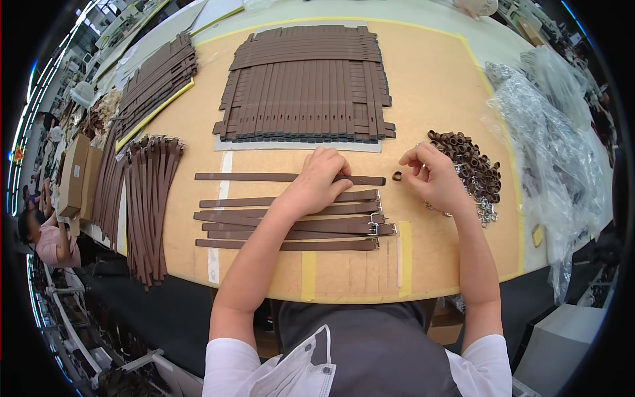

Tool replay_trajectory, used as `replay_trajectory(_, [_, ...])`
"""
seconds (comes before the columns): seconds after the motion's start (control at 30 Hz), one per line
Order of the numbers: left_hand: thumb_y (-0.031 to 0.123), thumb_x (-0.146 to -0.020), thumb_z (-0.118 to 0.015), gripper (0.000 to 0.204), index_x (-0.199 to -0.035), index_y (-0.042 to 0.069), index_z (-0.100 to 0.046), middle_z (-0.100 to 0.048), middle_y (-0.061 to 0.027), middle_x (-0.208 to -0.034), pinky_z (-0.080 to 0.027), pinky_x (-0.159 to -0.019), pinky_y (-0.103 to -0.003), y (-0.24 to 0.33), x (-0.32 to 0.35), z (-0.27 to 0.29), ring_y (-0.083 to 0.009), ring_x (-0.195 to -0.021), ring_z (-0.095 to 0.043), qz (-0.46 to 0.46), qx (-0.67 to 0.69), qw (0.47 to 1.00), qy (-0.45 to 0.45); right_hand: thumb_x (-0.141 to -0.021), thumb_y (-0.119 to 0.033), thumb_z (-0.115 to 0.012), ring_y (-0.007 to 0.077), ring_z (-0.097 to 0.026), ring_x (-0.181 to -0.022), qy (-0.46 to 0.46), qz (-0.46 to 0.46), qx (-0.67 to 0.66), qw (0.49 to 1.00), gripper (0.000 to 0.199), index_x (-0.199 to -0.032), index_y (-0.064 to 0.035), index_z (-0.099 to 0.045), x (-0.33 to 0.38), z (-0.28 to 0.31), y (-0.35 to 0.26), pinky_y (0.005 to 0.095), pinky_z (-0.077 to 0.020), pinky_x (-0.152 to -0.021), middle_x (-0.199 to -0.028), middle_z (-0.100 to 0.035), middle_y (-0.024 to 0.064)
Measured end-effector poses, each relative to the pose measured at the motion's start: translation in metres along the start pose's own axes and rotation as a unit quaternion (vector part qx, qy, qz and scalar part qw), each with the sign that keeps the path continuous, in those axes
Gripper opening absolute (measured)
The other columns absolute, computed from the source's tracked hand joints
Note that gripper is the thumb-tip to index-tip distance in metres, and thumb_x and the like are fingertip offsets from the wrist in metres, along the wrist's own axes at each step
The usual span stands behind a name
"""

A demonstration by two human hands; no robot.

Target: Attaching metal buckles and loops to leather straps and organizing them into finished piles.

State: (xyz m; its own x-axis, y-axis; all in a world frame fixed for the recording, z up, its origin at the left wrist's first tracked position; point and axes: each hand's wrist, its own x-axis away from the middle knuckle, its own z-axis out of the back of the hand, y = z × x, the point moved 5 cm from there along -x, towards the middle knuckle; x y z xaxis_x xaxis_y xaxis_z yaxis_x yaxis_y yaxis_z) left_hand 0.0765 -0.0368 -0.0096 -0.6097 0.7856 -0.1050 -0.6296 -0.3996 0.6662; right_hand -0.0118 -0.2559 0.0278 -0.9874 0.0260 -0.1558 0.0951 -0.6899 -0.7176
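My left hand [321, 178] is closed on a dark brown leather strap [258, 176], its fingers near the strap's right end. The strap lies crosswise on the board. To the right, my right hand [433, 178] has its fingers curled, thumb and index close together. A small brown leather loop [397, 176] sits right at those fingertips, a little off the strap's end; whether the fingers grip it is not clear. Below my left hand lie several straps [324, 226] with metal buckles [374, 225] at their right ends. Beside my right hand is a heap of brown loops [466, 155].
Silvery buckles [486, 213] lie by the loops. Stacked straps [304, 86] fill the far side of the tan board [430, 79]. Buckled straps [153, 205] hang over the left edge. Clear plastic bags [549, 145] lie right. A person [53, 241] is at far left.
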Motion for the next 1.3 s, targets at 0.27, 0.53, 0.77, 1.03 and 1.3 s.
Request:
replay_trajectory(0.27, [0.008,-0.09,-0.07,0.014,-0.094,0.001,-0.058,-0.063,-0.0091,-0.091,-0.049,-0.079,-0.034,0.006,0.0,0.011,-0.0216,-0.086,-0.059,0.058,0.108,0.992,-0.027,-0.093,-0.008,-0.065,0.0216,-0.065,-0.08,0.187,-0.045,0.123,0.974,0.015,-0.105,-0.0019,-0.071,-0.002,0.029,0.036,0.0325,-0.0524,-0.074,-0.087,-0.068,0.0121])
replay_trajectory(0.53, [0.009,-0.089,-0.074,0.024,-0.111,0.001,-0.066,-0.07,-0.0088,-0.092,-0.053,-0.081,-0.03,0.009,0.003,0.016,-0.0166,-0.087,-0.065,0.051,0.151,0.987,0.009,-0.086,-0.011,-0.071,0.0261,-0.065,-0.084,0.086,-0.032,0.145,0.985,0.011,-0.094,-0.0034,-0.071,-0.008,0.0,0.021,0.0373,-0.0534,-0.078,-0.089,-0.07,0.0093])
replay_trajectory(0.77, [0.008,-0.088,-0.075,0.021,-0.107,0.0,-0.069,-0.071,-0.0074,-0.094,-0.053,-0.077,-0.029,0.012,0.003,0.019,-0.0152,-0.085,-0.066,0.008,0.125,0.991,0.047,-0.087,-0.014,-0.074,0.024,-0.067,-0.075,0.081,-0.089,0.045,0.992,0.014,-0.095,-0.0029,-0.071,-0.003,0.003,0.008,0.0343,-0.0541,-0.071,-0.089,-0.069,0.0108])
replay_trajectory(1.03, [0.006,-0.087,-0.073,0.02,-0.105,-0.001,-0.068,-0.069,-0.0052,-0.09,-0.052,-0.071,-0.025,0.014,0.004,0.018,-0.0108,-0.082,-0.065,0.007,0.148,0.988,0.05,-0.086,-0.013,-0.075,0.0162,-0.067,-0.079,-0.014,-0.06,0.018,0.998,0.013,-0.093,-0.0028,-0.071,0.007,-0.031,-0.001,0.0291,-0.0537,-0.071,-0.084,-0.065,0.0077])
replay_trajectory(1.3, [0.005,-0.086,-0.074,0.019,-0.103,-0.001,-0.071,-0.07,-0.0039,-0.088,-0.052,-0.067,-0.023,0.022,0.007,0.019,-0.0083,-0.078,-0.064,-0.013,0.173,0.983,0.063,-0.093,-0.008,-0.071,0.009,-0.064,-0.086,-0.002,-0.196,-0.49,0.849,0.015,-0.105,-0.0011,-0.066,0.005,-0.042,0.021,0.0236,-0.0535,-0.079,-0.096,-0.068,0.0023])
